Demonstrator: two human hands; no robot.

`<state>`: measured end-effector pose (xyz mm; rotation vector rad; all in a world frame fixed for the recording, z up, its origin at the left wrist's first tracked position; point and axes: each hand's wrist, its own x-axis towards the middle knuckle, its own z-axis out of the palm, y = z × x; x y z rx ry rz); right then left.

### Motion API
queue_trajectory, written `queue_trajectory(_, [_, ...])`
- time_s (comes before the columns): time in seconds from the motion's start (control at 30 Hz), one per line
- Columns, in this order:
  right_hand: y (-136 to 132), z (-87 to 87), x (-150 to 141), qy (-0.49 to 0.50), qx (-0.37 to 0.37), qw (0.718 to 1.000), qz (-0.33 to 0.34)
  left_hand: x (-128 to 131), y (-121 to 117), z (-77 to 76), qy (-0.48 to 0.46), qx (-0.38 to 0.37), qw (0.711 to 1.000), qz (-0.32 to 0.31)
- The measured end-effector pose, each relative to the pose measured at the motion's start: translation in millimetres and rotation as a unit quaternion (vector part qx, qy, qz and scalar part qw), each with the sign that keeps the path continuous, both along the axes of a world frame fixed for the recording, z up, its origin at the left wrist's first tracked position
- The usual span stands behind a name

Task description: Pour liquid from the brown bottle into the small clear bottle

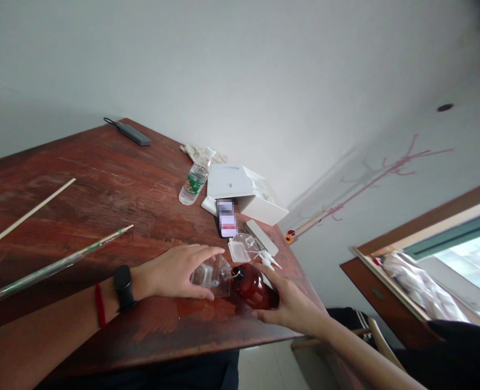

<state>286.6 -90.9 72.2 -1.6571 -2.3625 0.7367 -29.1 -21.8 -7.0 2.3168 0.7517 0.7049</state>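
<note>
My left hand [175,271], with a black watch and a red band on its wrist, grips a clear glass flask [213,275] lying near the front right of the wooden table [102,184]. My right hand [290,306] holds a brown glass bottle [254,286] whose neck meets the flask's mouth. Just behind them lie a small clear plastic tray [240,250] and white droppers [269,260].
A long glass tube [53,266] and a wooden stick [31,212] lie at the left. Further back are a water bottle [195,177], a white box [243,192], a phone [227,218] and a grey case [133,133]. The table edge drops off at right.
</note>
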Motion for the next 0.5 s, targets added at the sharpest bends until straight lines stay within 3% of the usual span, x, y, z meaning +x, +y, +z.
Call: queue_trajectory(0.5, [7.0,6.2,10.5,-0.071,0.013,0.997,0.028,-0.8,-0.4,0.9,0.001,0.01,1.0,0.006])
